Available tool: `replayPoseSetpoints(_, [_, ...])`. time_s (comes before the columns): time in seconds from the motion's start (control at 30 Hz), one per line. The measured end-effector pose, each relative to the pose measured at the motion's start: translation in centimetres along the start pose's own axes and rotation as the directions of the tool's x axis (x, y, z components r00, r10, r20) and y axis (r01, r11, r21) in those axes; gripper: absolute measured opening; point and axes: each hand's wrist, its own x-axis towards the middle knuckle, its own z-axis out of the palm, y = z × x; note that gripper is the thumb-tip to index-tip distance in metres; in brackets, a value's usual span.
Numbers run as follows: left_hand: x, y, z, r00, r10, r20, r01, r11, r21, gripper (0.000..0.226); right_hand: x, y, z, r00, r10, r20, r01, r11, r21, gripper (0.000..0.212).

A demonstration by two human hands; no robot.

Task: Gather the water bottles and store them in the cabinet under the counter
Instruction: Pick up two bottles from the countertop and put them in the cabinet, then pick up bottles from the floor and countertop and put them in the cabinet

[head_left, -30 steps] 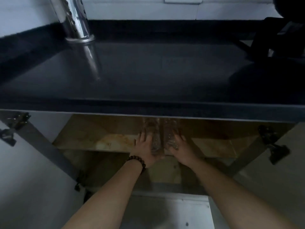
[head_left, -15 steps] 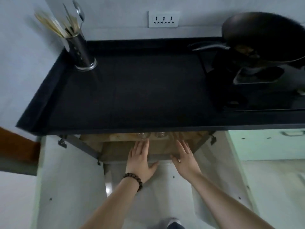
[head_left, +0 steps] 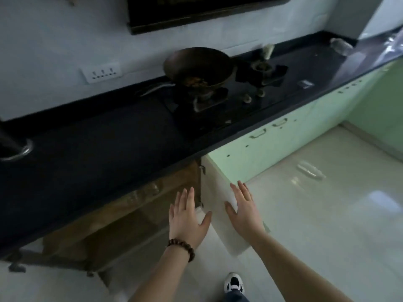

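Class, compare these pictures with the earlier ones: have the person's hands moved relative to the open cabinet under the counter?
Yes. Both the left hand and right hand have drawn back out of the cabinet, now open and empty in front of it.

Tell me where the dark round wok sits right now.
In the head view, the dark round wok sits on the black stove, upper centre on the dark counter, right of the white wall socket.

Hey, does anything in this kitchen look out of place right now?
Yes: a clear plastic bottle lies on its side on the glossy floor tiles by the pale green cabinets, and another clear bottle lies tipped over at the black counter's far end.
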Motion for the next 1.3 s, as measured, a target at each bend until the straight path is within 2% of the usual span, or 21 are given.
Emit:
replayPoseSetpoints(0.13, [0.0,5.4,3.6,0.986,0.135,0.095,-0.137,0.991,0.009,0.084,-3.9,6.0,-3.1,0.97,0.197,-0.139,-0.188,0.979,0.078,0.055])
replayPoseSetpoints(0.3, [0.3,12.2,8.0,0.932,0.287,0.222,-0.3,0.953,0.03,0.084,-8.1,12.9,-7.6,0.862,0.42,-0.285,-0.393,0.908,0.15,0.054])
replayPoseSetpoints(0.5, [0.7,21.6,14.3,0.855,0.42,0.304,-0.446,0.895,0.018,0.084,-10.7,20.7,-12.8,0.734,0.576,-0.361,-0.518,0.818,0.252,0.055])
replayPoseSetpoints(0.63, [2.4,28.3,19.5,0.804,0.486,0.342,-0.523,0.852,0.019,0.085,-10.2,27.0,-16.6,0.679,0.631,-0.375,-0.546,0.775,0.317,0.055])
replayPoseSetpoints(0.93, [7.9,43.4,28.5,0.773,0.525,0.357,-0.561,0.828,-0.002,0.084,-5.4,40.6,-27.5,0.654,0.664,-0.363,-0.567,0.747,0.346,0.053])
replayPoseSetpoints(1.3, [19.4,53.7,35.7,0.784,0.502,0.365,-0.558,0.828,0.061,0.083,6.1,51.0,-34.2,0.67,0.677,-0.303,-0.578,0.733,0.36,0.052])
